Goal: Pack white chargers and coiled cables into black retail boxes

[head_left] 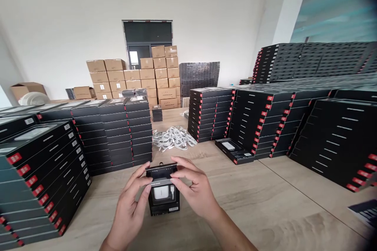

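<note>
A small black box (164,206) stands upright on the wood-grain table (235,204), its top flap raised. Through its front window a white device and a pale cable end show. My left hand (131,200) grips the box's upper left edge, thumb at the front and fingers by the flap. At the upper right edge, my right hand (194,188) pinches the box with thumb and fingers. Behind the box lies a heap of white cables (174,138), apart from both hands.
Stacks of black boxes rise at left (53,176) and right (253,121). One flat black box (234,151) lies before the right stacks. Cardboard cartons (141,78) are piled by the far wall. A dark printed item (365,211) lies at the right edge.
</note>
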`<state>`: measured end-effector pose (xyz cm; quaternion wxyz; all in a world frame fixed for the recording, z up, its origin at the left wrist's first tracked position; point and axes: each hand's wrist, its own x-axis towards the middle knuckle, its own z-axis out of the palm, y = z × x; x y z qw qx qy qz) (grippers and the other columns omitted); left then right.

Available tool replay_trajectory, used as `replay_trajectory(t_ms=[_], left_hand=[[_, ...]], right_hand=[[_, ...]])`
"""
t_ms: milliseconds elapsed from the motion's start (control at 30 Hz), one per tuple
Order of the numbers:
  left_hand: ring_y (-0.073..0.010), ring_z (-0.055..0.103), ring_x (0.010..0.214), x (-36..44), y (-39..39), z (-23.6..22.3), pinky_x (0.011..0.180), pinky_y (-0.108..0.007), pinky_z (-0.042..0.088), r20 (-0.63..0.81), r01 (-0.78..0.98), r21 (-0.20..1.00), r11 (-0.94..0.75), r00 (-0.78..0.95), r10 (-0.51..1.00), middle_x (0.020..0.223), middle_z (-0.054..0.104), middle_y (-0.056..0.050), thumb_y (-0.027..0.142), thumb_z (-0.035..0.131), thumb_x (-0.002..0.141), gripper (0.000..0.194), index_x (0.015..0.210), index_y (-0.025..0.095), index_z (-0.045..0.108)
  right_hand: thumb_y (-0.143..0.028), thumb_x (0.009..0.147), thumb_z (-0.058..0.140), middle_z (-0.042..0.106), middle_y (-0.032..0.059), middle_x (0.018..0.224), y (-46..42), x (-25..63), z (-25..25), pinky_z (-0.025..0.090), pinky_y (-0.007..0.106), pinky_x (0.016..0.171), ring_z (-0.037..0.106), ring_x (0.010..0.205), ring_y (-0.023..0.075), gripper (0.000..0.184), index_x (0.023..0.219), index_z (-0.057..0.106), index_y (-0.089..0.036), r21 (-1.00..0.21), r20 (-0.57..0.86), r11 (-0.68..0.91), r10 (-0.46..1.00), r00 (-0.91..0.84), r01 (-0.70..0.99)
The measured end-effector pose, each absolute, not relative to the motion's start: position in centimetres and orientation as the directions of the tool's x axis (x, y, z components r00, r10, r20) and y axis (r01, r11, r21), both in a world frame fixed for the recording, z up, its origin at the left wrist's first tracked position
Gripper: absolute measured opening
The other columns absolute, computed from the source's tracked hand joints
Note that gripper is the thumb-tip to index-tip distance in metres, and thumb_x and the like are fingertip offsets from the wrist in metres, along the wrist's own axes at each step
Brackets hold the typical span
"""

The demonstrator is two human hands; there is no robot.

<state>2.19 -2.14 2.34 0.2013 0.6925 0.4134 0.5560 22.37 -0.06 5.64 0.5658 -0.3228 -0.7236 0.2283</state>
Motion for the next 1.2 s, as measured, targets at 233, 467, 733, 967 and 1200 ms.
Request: replay_trajectory(t_ms=[233,467,733,967,1200], left_hand=[[-0.0219,0.054,0.121,2.6,-2.5,2.5,0.102,-0.037,0.044,0.572,0.125,0.813,-0.569,0.012,0.82,0.12,0.062,-0.008,0.021,0.056,0.088,0.019,0.107,0.024,0.053],[-0.02,0.059,0.111,2.5,-2.5,3.8,0.096,-0.034,0.046,0.64,0.234,0.739,-0.632,0.05,0.767,0.111,0.064,-0.004,0.019,0.053,0.09,0.019,0.101,0.027,0.065],[-0.0224,0.056,0.115,2.2,-2.1,2.9,0.095,-0.038,0.047,0.636,0.285,0.724,-0.628,0.075,0.768,0.117,0.061,-0.006,0.02,0.048,0.091,0.02,0.094,0.026,0.066],[-0.0385,0.027,0.139,6.1,-3.1,1.9,0.107,-0.055,0.035,0.604,0.698,0.573,-0.43,-0.005,0.797,0.157,0.018,-0.014,0.027,0.076,0.057,0.106,0.149,0.023,0.022],[-0.0433,0.029,0.135,4.8,-5.6,7.2,0.105,-0.057,0.037,0.706,0.91,0.297,-0.288,-0.006,0.709,0.153,0.027,-0.015,0.013,0.07,0.047,0.107,0.146,0.022,0.03]], right_hand=[[-0.017,0.078,0.069,0.072,0.004,0.094,-0.3,22.2,5.6,0.052,0.032,0.083,0.067,0.09,0.0196,0.012,0.086,0.062,-0.023,-0.748,0.645,0.653,0.757,-0.104,0.118],[-0.022,0.081,0.067,0.072,0.0062,0.097,-0.1,22.3,6.4,0.052,0.033,0.086,0.067,0.092,0.0205,0.006,0.081,0.074,-0.023,-0.773,0.612,0.628,0.776,-0.154,0.093],[-0.023,0.078,0.071,0.07,0.0086,0.11,0.2,23.8,6.7,0.05,0.034,0.09,0.065,0.103,0.0219,0.009,0.086,0.075,-0.022,-0.823,0.498,0.561,0.788,-0.361,0.089],[-0.041,0.07,0.074,0.075,0.0105,0.102,1.5,22.7,4.8,0.056,0.035,0.086,0.07,0.095,0.0271,0.024,0.084,0.078,-0.022,-0.903,0.428,0.424,0.903,0.044,0.071],[-0.058,0.071,0.067,0.069,0.0119,0.118,3.2,22.2,2.9,0.061,0.035,0.073,0.068,0.101,0.0311,0.053,0.11,0.071,-0.023,-0.951,0.269,0.266,0.963,0.003,-0.155]])
